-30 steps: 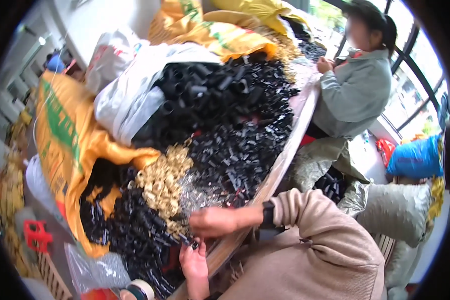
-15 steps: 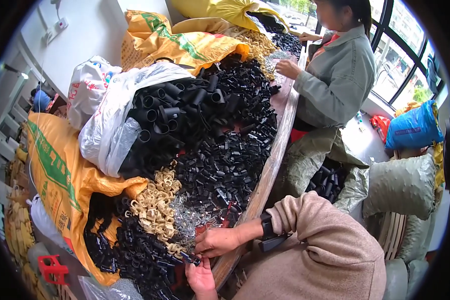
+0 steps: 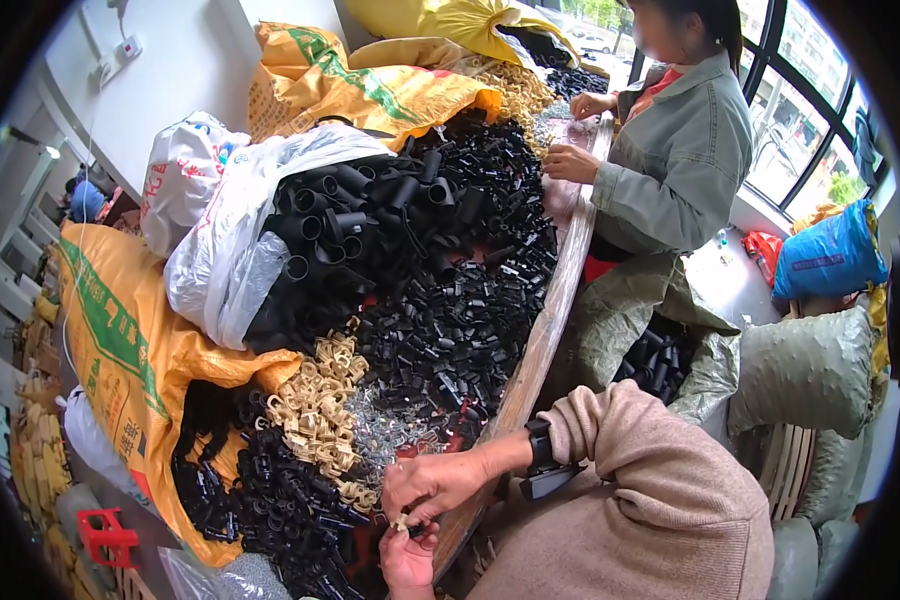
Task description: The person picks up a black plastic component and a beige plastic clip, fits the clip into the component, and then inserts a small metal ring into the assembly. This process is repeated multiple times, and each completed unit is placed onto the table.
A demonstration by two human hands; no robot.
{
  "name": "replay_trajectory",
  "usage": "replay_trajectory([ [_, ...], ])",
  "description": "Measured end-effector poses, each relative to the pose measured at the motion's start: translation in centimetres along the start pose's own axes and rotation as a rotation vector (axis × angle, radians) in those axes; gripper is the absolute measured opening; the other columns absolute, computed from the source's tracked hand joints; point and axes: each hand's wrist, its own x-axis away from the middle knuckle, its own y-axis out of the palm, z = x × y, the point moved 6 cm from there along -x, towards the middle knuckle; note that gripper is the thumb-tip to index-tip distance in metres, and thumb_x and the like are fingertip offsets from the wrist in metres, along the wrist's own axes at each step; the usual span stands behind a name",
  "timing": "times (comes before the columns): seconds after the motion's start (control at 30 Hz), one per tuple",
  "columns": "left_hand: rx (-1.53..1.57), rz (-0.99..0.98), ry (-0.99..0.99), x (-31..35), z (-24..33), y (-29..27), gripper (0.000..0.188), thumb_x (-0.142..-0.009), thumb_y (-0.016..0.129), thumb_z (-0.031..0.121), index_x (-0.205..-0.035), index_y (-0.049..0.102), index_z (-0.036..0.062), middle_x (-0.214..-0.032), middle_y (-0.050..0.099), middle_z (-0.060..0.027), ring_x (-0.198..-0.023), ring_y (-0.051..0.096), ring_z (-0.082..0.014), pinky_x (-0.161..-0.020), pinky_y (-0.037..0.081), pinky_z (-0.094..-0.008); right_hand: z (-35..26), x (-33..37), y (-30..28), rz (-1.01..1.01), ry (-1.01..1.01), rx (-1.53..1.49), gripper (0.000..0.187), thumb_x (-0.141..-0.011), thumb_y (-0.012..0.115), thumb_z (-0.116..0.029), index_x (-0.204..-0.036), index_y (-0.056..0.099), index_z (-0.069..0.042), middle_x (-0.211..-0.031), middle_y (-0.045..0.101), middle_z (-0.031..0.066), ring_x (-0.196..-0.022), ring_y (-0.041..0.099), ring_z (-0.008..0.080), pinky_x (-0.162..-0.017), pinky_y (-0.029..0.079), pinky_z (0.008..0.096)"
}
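Observation:
My right hand, with a dark watch on its wrist, is closed with its fingertips on a small beige plastic clip. Just below, my left hand pinches the same clip from the other side. A dark bit shows beside it between the fingers, too small to name. Both hands meet over the table's near edge. Closest to them lie a heap of beige clips, loose silvery metal pieces and a pile of small black plastic parts.
A wooden rail edges the table. Larger black tubes spill from a white plastic bag. Orange woven sacks stand behind. Across the rail, a co-worker handles parts. An open sack of black parts stands at right.
My hands have come closer together, and a beige clip now shows between the fingertips where a black part showed before. The co-worker's hands have shifted.

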Motion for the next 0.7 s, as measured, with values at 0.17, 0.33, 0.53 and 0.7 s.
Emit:
replay_trajectory([
  [0.17, 0.019, -0.043, -0.089, 0.5, -0.2, -0.6, 0.031, -0.074, 0.054, 0.017, -0.098, 0.051, -0.0021, -0.085, 0.057, -0.0171, -0.071, 0.059, -0.0277, -0.057, 0.052, -0.0292, 0.1, 0.5, 1.3, -0.166, -0.041, 0.074, 0.015, -0.075, 0.059, -0.016, -0.084, 0.055, -0.004, -0.084, 0.056, 0.0080, -0.085, 0.051, 0.0245, -0.076, 0.037, 0.0377],
  [0.33, 0.041, -0.148, -0.159, 0.7, -0.7, -0.4, 0.031, -0.074, 0.059, 0.018, -0.096, 0.052, -0.0020, -0.086, 0.055, -0.0167, -0.069, 0.057, -0.0276, -0.056, 0.050, -0.0277, 0.0, 0.4, 1.4, -0.242, -0.075, -0.097, 0.017, -0.078, 0.057, -0.018, -0.086, 0.055, -0.003, -0.085, 0.056, 0.0090, -0.085, 0.051, 0.0258, -0.079, 0.036, 0.0391],
  [0.53, 0.041, -0.193, -0.215, 1.1, -1.0, 0.6, 0.032, -0.073, 0.064, 0.019, -0.097, 0.052, 0.0011, -0.089, 0.052, -0.0128, -0.072, 0.053, -0.0257, -0.055, 0.048, -0.0259, 0.1, 0.3, 1.6, -0.312, -0.028, -0.268, 0.017, -0.078, 0.058, -0.017, -0.085, 0.055, -0.002, -0.085, 0.056, 0.0111, -0.085, 0.051, 0.0276, -0.078, 0.037, 0.0393],
  [0.7, 0.102, -0.232, -0.175, 0.9, -1.1, 1.7, 0.034, -0.073, 0.064, 0.025, -0.096, 0.053, 0.0038, -0.087, 0.052, -0.0084, -0.072, 0.052, -0.0220, -0.056, 0.047, -0.0237, -0.3, -0.3, 0.9, -0.349, -0.010, -0.304, 0.015, -0.078, 0.057, -0.013, -0.087, 0.056, -0.001, -0.087, 0.056, 0.0120, -0.085, 0.052, 0.0292, -0.075, 0.039, 0.0389],
])
